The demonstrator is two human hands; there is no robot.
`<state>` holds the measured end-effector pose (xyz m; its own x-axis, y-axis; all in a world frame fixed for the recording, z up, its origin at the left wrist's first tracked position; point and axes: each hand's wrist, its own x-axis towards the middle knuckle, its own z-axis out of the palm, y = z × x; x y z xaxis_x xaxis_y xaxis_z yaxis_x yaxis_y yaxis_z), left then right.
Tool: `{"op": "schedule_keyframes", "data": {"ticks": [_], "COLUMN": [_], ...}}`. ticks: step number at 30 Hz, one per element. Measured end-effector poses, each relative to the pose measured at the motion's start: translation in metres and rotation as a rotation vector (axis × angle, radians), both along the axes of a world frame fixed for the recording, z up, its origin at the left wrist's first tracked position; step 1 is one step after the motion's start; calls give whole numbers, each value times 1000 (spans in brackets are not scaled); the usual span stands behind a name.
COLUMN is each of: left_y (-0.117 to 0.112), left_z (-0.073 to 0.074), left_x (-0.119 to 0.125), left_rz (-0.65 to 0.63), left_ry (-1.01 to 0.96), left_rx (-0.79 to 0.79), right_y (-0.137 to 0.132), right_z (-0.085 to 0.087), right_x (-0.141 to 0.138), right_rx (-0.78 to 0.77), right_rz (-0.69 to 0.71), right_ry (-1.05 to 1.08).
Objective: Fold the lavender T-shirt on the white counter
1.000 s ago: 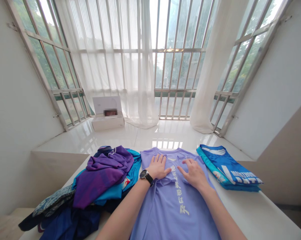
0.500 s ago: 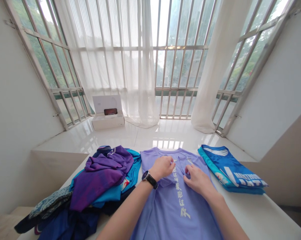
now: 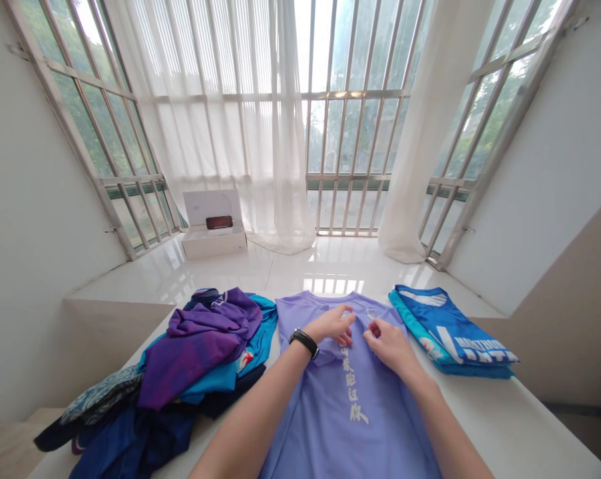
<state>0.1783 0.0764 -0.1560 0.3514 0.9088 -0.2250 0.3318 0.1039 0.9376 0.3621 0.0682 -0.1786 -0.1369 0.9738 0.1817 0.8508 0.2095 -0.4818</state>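
Note:
A lavender T-shirt (image 3: pixel 347 416) with pale lettering down its middle lies flat on the white table (image 3: pixel 520 432) in front of me. My left hand (image 3: pixel 330 326), a black watch on its wrist, pinches the fabric near the shirt's far end. Close beside it, my right hand (image 3: pixel 387 344) pinches the same fabric, fingertips almost meeting the left's. Both hands have their fingers closed on cloth near the collar area.
A heap of unfolded purple, teal and navy clothes (image 3: pixel 190 359) lies left of the shirt. A folded blue shirt (image 3: pixel 450 336) rests on the right. Beyond the table are a glossy white floor, a white box (image 3: pixel 214 229) with a phone, sheer curtains and barred windows.
My hands went from lying flat and spread on the shirt to pinching its fabric, and they have moved a little farther up toward its far end and closer together.

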Motion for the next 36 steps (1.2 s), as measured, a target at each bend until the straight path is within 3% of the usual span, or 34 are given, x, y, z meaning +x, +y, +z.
{"op": "schedule_keyframes", "data": {"ticks": [5,14,23,31,36], "left_y": [9,5,11,12,11], "left_z": [4,-29,-41,-45,-44], "left_x": [14,21,21,23,27], "left_rz": [60,132,94,89,163], "left_ry": [-104,-238,-180,-124,-57], "left_rx": [-65,17,141,209,299], "right_y": [-1,-6,4,4,5], "right_z": [4,-4,-11,-13,-12], "right_x": [3,-5,-2,-4,-2], "right_rx": [19,-86,-69,-28,13], "right_rz": [114,258,49,4,-25], "right_ry": [167,230,242,250,317]}}
